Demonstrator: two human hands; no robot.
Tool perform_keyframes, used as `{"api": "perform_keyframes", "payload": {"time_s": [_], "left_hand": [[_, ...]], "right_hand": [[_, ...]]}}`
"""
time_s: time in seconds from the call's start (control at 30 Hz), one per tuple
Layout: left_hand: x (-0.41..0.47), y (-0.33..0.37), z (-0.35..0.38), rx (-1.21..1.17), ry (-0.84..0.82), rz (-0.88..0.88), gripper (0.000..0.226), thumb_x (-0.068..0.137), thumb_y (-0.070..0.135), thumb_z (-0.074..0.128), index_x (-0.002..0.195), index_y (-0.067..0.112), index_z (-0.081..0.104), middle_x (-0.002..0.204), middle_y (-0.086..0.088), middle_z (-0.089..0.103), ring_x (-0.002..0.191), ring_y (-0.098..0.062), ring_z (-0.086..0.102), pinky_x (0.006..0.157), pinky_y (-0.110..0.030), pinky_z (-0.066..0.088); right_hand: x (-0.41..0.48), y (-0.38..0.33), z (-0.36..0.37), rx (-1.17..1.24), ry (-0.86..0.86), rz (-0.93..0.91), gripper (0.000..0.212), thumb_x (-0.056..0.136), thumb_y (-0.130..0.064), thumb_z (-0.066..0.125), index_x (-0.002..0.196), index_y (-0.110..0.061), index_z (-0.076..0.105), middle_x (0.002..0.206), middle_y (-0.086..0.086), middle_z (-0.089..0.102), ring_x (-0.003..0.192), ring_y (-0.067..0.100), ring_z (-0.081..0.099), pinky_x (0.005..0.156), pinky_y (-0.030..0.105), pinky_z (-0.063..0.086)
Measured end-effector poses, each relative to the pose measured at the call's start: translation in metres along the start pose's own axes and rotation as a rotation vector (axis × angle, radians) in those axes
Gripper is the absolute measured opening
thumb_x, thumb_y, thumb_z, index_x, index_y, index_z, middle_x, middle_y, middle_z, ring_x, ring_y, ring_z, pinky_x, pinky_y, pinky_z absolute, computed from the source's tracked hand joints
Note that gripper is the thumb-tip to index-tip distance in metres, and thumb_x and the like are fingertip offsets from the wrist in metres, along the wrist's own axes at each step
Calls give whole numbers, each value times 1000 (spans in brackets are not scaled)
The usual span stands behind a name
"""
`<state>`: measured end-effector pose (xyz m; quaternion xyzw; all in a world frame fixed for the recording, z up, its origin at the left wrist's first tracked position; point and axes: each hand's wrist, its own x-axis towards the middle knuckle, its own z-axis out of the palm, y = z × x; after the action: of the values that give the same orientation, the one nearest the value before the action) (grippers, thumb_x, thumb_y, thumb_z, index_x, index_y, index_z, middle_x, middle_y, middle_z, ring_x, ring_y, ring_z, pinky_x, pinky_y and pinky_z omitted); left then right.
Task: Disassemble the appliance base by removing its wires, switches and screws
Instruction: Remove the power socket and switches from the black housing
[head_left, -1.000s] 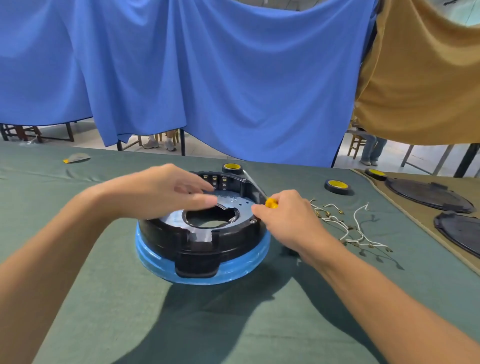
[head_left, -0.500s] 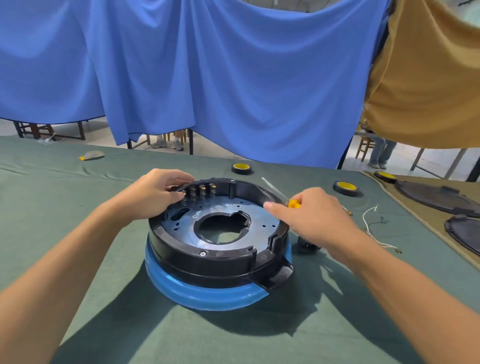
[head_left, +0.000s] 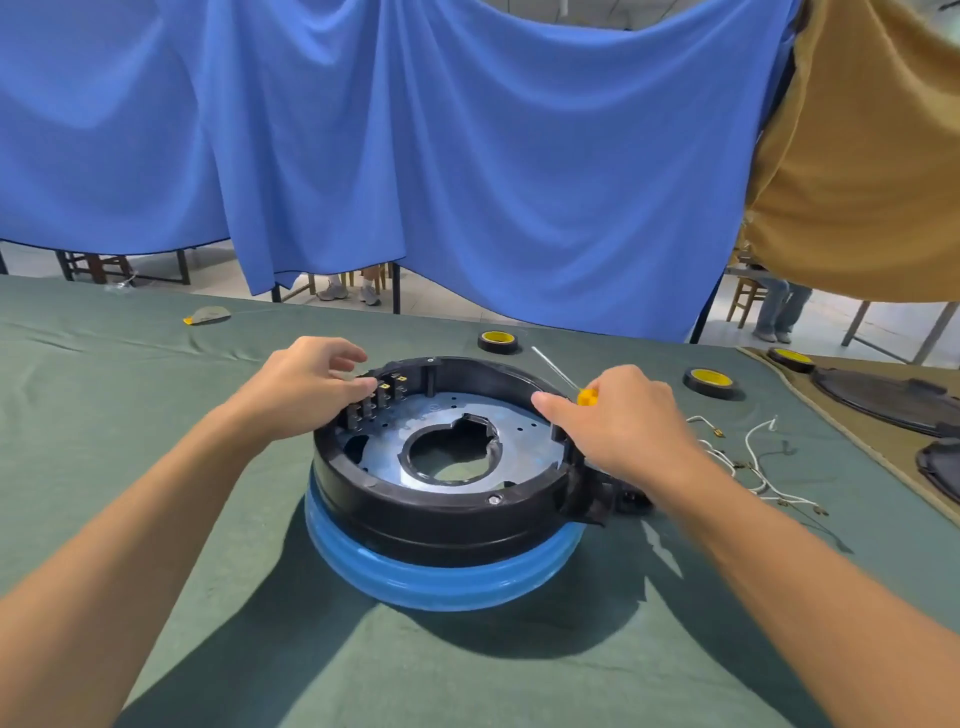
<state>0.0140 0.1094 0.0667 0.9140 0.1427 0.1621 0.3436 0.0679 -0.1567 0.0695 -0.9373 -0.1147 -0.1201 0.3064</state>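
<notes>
The round appliance base, black plastic on a blue ring with a metal plate inside, sits upside down on the green cloth. Several black switches line its far left inner wall. My left hand rests on that rim, fingertips on the switches. My right hand lies on the right rim and holds a yellow-handled screwdriver, its shaft pointing away. A screw shows on the near rim. Loose white wires lie to the right.
Three black-and-yellow tape rolls lie beyond the base. Black covers rest on a brown cloth at far right. A small black part sits beside the base. Blue and tan curtains hang behind.
The base has turned so its protruding tab swung from front to right. My left hand moved from over the centre to the switches at the far left rim.
</notes>
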Motion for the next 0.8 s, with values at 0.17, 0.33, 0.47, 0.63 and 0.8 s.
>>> {"api": "perform_keyframes", "payload": {"time_s": [0.17,0.33,0.47,0.63,0.8], "left_hand": [[5,0,10,-171,11,30,27,95,23,60,122,26,63,112,4,68,97,-7,63,79,-27,50],[8,2,8,42,227,-16,21,92,17,58,107,24,71,96,0,71,84,-13,63,69,-27,48],[10,-4,3,24,281,-72,19,88,17,65,105,22,72,102,-4,73,107,-26,59,90,-35,49],[11,-13,11,-267,219,-55,35,90,-4,56,103,27,68,118,-8,68,112,-21,61,87,-35,51],[14,-6,23,-192,290,-49,53,84,-12,41,108,26,69,127,-13,63,121,-20,55,59,-19,45]], "right_hand": [[-16,5,-2,-59,-77,-22,42,78,-36,69,58,-12,41,59,6,45,59,25,41,47,31,29],[-2,11,5,216,-187,-27,17,85,-31,72,79,-15,68,73,4,63,73,26,54,61,31,44],[10,11,12,377,-252,79,25,84,-23,73,90,1,68,79,15,64,76,31,59,59,32,40],[-9,5,9,368,15,108,45,73,-54,70,73,-10,67,67,2,70,70,24,66,67,36,53],[-34,-8,10,241,-46,-18,49,68,-65,68,76,-18,60,67,-6,59,75,15,54,59,32,41]]}}
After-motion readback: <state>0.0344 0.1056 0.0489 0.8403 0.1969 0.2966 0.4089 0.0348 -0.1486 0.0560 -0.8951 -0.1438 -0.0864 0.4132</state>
